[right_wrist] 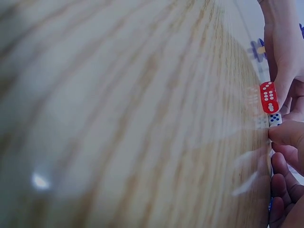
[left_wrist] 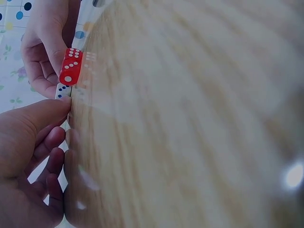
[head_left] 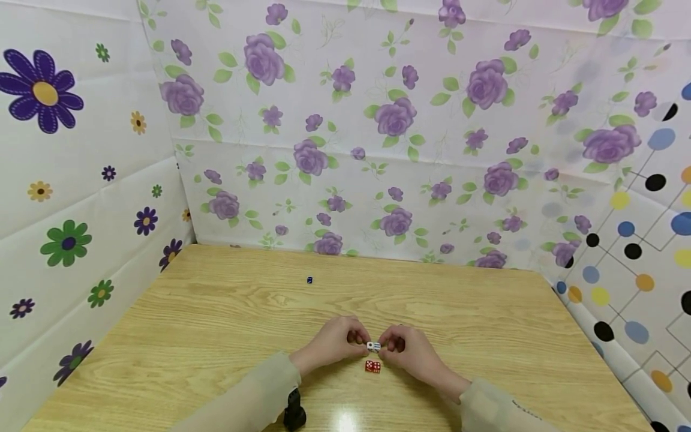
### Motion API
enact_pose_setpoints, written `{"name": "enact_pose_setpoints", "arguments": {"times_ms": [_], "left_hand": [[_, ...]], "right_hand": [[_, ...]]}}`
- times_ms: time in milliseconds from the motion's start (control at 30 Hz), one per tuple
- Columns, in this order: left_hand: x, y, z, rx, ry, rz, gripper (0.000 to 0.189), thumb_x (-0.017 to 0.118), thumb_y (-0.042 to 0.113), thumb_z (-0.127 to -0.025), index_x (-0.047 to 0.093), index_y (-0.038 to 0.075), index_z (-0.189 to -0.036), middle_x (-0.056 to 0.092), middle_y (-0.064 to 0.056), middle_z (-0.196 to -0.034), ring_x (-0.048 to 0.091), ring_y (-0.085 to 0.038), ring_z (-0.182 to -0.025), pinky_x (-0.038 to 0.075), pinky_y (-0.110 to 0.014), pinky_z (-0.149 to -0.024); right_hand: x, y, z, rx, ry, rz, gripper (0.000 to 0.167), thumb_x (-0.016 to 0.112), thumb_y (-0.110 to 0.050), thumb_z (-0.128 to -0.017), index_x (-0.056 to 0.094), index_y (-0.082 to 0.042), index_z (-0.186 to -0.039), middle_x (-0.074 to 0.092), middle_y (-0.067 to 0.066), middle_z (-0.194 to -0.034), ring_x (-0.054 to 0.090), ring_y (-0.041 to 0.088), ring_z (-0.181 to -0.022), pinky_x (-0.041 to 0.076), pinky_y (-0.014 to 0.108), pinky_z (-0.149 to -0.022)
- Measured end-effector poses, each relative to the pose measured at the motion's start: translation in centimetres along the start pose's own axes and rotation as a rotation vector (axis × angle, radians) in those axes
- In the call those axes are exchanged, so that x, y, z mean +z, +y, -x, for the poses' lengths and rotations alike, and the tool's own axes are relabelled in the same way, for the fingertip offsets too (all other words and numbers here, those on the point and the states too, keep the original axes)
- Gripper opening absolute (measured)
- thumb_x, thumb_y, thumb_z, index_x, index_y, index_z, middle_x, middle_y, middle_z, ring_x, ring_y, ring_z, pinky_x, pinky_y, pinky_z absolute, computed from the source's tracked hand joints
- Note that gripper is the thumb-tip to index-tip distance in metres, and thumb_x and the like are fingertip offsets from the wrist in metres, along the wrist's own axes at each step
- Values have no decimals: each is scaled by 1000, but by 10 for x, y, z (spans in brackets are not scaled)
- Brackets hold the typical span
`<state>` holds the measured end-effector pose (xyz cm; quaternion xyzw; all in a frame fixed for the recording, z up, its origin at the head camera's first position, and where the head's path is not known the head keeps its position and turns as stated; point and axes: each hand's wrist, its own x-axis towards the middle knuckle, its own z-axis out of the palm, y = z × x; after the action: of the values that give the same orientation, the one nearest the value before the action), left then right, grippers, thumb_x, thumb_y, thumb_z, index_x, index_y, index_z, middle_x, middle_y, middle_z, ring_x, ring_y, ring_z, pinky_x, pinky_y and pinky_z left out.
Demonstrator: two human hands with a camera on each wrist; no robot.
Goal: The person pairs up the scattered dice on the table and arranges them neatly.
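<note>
Two white dice stand side by side on the table, a left one (head_left: 369, 345) and a right one (head_left: 377, 346). My left hand (head_left: 340, 340) pinches the left white die between thumb and forefinger. From the other side, my right hand (head_left: 410, 351) pinches the right white die the same way. Fingertips partly cover both dice in the wrist views. Just nearer to me sits a pair of red dice (head_left: 369, 365) with white pips, touching each other and apart from both hands.
A small dark blue die (head_left: 310, 280) lies farther back on the wooden table (head_left: 216, 324). Flower-patterned cloth (head_left: 356, 120) hangs behind the table, with more printed cloth on both sides. Something black (head_left: 294, 411) shows beside the left sleeve.
</note>
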<state>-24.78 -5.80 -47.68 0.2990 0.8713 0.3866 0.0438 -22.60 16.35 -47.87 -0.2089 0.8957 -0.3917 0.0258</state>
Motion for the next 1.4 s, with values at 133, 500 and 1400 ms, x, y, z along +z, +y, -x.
{"name": "enact_pose_setpoints", "arguments": {"times_ms": [133,500,1400], "left_hand": [[0,0,0,4,4,-1,11,81,18,-82,75,15,-90,65,2,-84,56,-4,-73,45,-16,-68],[-44,-16,0,33,-205,133,23,71,13,-91,69,4,-111,70,-10,-100,62,-10,-85,51,-21,-75],[-119,-121,-31,-220,211,-39,25,72,16,-91,69,5,-113,65,-8,-96,59,-17,-85,49,-33,-78]], "right_hand": [[0,0,1,4,0,-15,9,77,-19,-85,71,-18,-92,60,-3,-78,47,5,-65,40,20,-58],[0,1,0,0,6,12,9,77,-19,-85,71,-18,-92,60,-4,-78,48,5,-66,41,20,-59],[-1,2,1,-4,-12,-10,9,77,-18,-86,70,-19,-92,59,-4,-78,47,5,-66,40,20,-58]]}}
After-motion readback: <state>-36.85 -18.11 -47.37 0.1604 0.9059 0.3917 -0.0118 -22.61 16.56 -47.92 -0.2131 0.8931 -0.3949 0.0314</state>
